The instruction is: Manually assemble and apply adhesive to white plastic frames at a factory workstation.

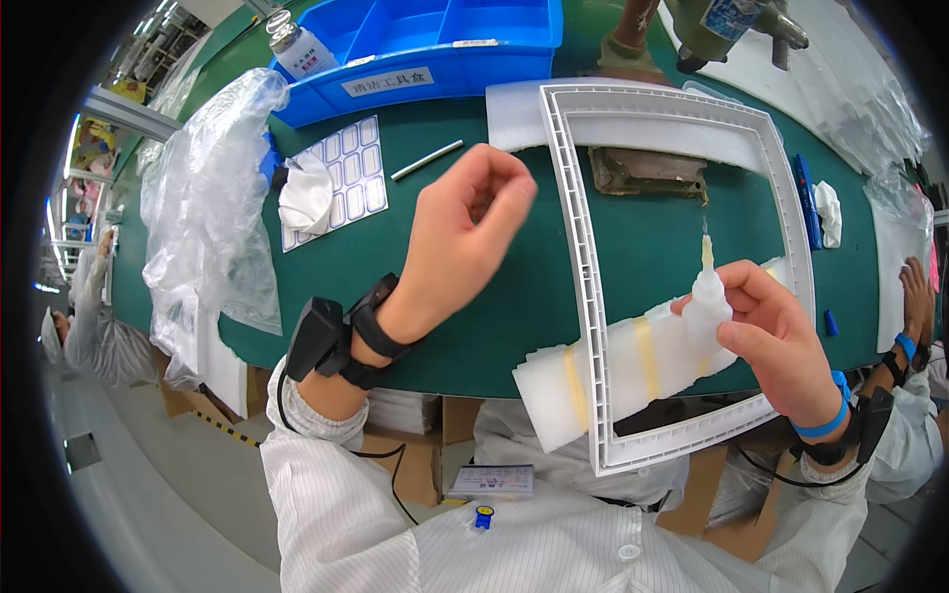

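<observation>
My right hand [776, 336] is closed round a small white squeeze bottle [707, 306]. Its thin yellowish nozzle points up, inside the opening of a white rectangular plastic frame [583, 257]. The frame has a ribbed edge and rests partly on white foam strips [549, 395] bound with yellowish tape. To the left of the frame, above the green mat, is my left hand [460, 237]. Its fingers are curled, with thumb and forefinger together; whatever they pinch, if anything, is hidden. Behind the nozzle lies a worn brownish block [647, 173], seen through the frame.
A blue divided bin [425, 74] stands at the back beside a metal-topped bottle [300, 49]. Left lie a label sheet [361, 168], a white cloth [306, 198], a white stick [427, 160] and clear plastic wrap [203, 208]. A blue pen [808, 203] lies right, near another person's hand [917, 292].
</observation>
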A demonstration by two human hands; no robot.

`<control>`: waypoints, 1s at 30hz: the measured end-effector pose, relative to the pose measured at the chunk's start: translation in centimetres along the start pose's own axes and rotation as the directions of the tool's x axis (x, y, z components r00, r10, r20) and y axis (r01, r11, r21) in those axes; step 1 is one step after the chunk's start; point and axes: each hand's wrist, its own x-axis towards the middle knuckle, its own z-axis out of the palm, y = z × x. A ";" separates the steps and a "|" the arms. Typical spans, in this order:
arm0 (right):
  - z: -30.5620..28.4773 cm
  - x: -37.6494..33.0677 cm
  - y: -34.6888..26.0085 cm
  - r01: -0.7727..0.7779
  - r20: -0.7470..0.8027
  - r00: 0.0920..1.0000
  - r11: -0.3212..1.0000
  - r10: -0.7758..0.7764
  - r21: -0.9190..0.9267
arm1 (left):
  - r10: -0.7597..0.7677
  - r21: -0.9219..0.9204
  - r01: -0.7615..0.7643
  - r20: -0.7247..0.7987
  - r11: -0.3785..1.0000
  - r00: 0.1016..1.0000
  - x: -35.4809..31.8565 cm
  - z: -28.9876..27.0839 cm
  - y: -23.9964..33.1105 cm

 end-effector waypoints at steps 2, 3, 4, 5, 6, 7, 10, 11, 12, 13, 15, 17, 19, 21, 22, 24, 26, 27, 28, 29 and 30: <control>0.5 0.5 -0.6 -0.012 0.012 1.000 0.999 0.012 -0.042 | 0.133 -0.025 -0.132 0.041 0.991 0.990 -1.0 0.6 0.8; 0.8 0.8 -1.0 -0.004 0.017 1.000 0.999 0.005 -0.035 | 0.156 0.029 -0.164 0.179 0.986 0.971 -1.5 0.4 1.4; 1.2 1.2 -1.5 0.017 0.055 0.998 1.000 -0.018 0.007 | 0.171 0.004 -0.177 0.240 0.984 0.956 -1.9 0.7 1.8; 1.7 1.6 -1.8 0.038 0.094 0.995 0.998 -0.043 0.051 | 0.193 -0.030 -0.193 0.294 0.981 0.936 -2.2 0.9 2.2; 2.3 2.0 -2.1 0.063 0.112 0.991 0.995 -0.072 0.079 | 0.210 -0.026 -0.213 0.311 0.977 0.927 -2.3 1.2 2.4; 2.9 2.3 -2.3 0.068 0.114 0.990 0.994 -0.078 0.086 | 0.214 -0.020 -0.220 0.334 0.975 0.918 -2.5 1.4 2.7; 4.6 3.3 -2.6 0.125 0.167 0.976 0.986 -0.143 0.115 | 0.170 -0.009 -0.177 0.324 0.984 0.931 -3.3 1.6 3.4; 5.1 3.7 -2.6 0.109 0.153 0.980 0.987 -0.127 0.121 | 0.160 0.022 -0.173 0.288 0.985 0.944 -3.5 1.6 3.6; 5.6 4.1 -2.5 0.173 0.159 0.970 0.982 -0.183 0.074 | 0.229 0.051 -0.241 0.180 0.969 0.957 -3.6 2.1 3.5; 5.9 4.5 -2.5 0.233 0.167 0.958 0.972 -0.233 0.019 | 0.240 0.047 -0.253 0.187 0.966 0.953 -4.1 2.1 3.6; 6.2 4.9 -2.4 0.242 0.169 0.957 0.970 -0.236 -0.018 | 0.029 -0.156 -0.012 0.105 0.988 0.994 -5.1 2.2 3.8; 6.1 4.8 -2.2 0.259 0.217 0.949 0.958 -0.228 -0.123 | -0.024 -0.260 0.052 0.111 0.964 0.993 -5.8 1.7 3.7; 5.6 3.8 -1.9 0.253 0.120 0.966 0.936 -0.229 -0.247 | -0.125 -0.171 0.145 0.123 0.975 0.985 -6.6 0.3 3.7; 4.9 2.5 -1.5 0.272 0.055 0.961 0.896 -0.271 -0.351 | -0.132 -0.029 0.135 0.082 0.990 0.988 -7.7 -1.3 3.8; 4.5 1.9 -1.2 0.275 0.051 0.958 0.847 -0.283 -0.454 | -0.161 -0.030 0.163 0.073 0.986 0.984 -8.2 -2.1 3.9; 4.2 0.7 -0.2 0.247 0.041 0.959 0.756 -0.280 -0.606 | -0.194 -0.029 0.196 0.063 0.980 0.979 -9.3 -3.2 3.9; 4.5 0.1 1.0 0.335 0.115 0.930 0.678 -0.349 -0.654 | -0.193 0.107 0.188 0.042 0.976 0.980 -10.2 -3.8 4.0; 4.7 -0.1 1.5 0.390 0.165 0.905 0.606 -0.393 -0.694 | -0.199 0.108 0.193 0.043 0.975 0.979 -10.4 -4.0 4.0; 4.9 -0.3 1.9 0.423 0.184 0.885 0.578 -0.427 -0.698 | -0.129 0.214 0.114 0.055 0.970 0.990 -10.6 -4.1 4.0; 5.2 -0.3 2.3 0.422 0.182 0.887 0.581 -0.425 -0.696 | -0.058 0.312 0.032 0.073 0.950 0.996 -10.6 -4.1 4.1; 5.4 -0.3 2.6 0.482 0.254 0.858 0.532 -0.446 -0.696 | -0.061 0.317 0.035 0.075 0.948 0.995 -10.6 -4.1 4.1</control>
